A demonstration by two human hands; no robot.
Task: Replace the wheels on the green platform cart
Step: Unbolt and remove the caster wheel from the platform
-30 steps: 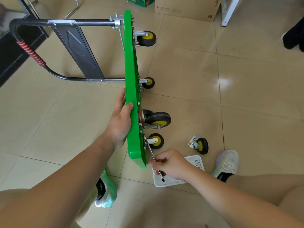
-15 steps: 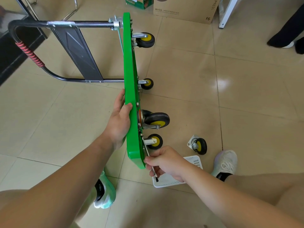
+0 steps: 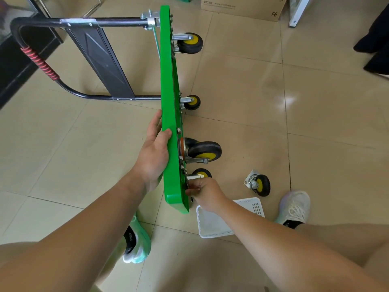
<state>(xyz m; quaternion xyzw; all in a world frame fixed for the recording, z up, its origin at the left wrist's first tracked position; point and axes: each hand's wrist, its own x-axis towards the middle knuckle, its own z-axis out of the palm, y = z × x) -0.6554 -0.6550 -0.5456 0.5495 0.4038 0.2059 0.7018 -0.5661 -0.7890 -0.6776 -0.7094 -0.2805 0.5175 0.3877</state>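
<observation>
The green platform cart (image 3: 169, 85) stands on its side edge, wheels pointing right, black handle (image 3: 37, 60) folded out to the left. My left hand (image 3: 154, 153) grips the deck's upper edge, thumb over the rim. Several black-and-yellow casters are bolted on, among them a large swivel wheel (image 3: 203, 151) and a small lower wheel (image 3: 201, 173). My right hand (image 3: 205, 191) grips a thin metal wrench (image 3: 188, 184) pressed against the deck's underside beside that lower wheel's bracket. The tool is mostly hidden by my fingers. A loose caster (image 3: 258, 185) lies on the floor to the right.
A white perforated basket (image 3: 212, 225) sits on the tiled floor under my right forearm. My shoes (image 3: 293, 207) flank the cart. A cardboard box (image 3: 242, 6) and a white table leg (image 3: 297, 11) stand at the back. Another person's dark shoes (image 3: 375, 53) are at the far right.
My right hand has swung the wrench up from over the basket toward the deck's underside, close to the lower wheel bracket. My left hand and the cart have stayed put.
</observation>
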